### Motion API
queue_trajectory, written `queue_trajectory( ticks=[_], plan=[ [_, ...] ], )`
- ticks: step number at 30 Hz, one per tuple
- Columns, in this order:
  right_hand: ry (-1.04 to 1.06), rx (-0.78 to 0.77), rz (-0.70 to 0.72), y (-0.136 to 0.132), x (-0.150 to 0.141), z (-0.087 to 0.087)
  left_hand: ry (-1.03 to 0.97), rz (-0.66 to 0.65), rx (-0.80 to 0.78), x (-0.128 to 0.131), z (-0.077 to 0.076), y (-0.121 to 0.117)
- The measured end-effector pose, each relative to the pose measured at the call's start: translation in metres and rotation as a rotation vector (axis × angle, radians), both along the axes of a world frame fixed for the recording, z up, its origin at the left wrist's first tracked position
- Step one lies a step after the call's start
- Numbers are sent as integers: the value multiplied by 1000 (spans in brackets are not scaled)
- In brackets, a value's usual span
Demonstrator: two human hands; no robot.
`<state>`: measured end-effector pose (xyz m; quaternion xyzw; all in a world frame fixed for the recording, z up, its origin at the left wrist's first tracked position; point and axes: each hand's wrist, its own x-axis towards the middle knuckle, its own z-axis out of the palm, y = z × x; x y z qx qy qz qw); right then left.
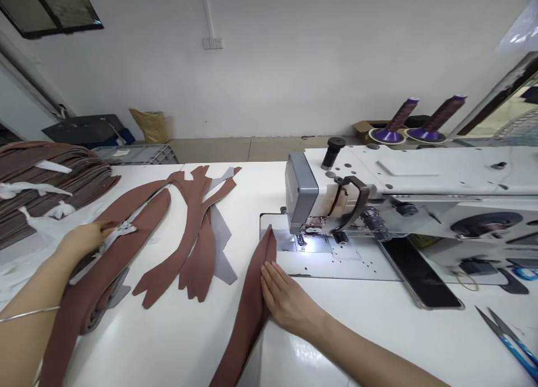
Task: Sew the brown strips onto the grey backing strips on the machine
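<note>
My right hand [290, 303] grips the edge of a long brown fabric strip [247, 314], fingers laid over it and thumb partly hidden. The strip's pointed tip lies on the machine plate, left of the lit needle area of a white sewing machine [336, 191]. At the left, my left hand [86, 241] has its fingers closed on a bundle of brown strips [126, 250], beside a white tie [125, 228] around it. Between the hands lie more brown strips [189, 236] with notched ends and grey backing.
A tall stack of brown pieces [54, 180] with white ties stands at the far left. Right of the needle lie a phone [420, 272] and blue-handled scissors [510, 339]. Two purple-based thread cones [397, 121] stand behind the machine. A grey crate [138, 153] sits beyond the table.
</note>
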<state>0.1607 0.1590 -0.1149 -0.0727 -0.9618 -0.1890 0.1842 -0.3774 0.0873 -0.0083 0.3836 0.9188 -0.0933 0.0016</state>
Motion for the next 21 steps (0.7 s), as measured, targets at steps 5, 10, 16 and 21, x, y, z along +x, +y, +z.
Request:
queue_trajectory(
  ticks=[5, 10, 16, 21],
  plan=[
    [96, -8, -6, -2, -3, -5, 1, 43, -35, 7, 17, 2],
    [182, -6, -8, 0, -6, -16, 0, 46, 77, 11, 53, -12],
    [214, -12, -15, 2, -6, -27, -23, -14, 162, 33, 65, -35],
    [206, 15, -19, 0, -5, -20, -64, -85, 232, 48, 91, -46]
  ],
)
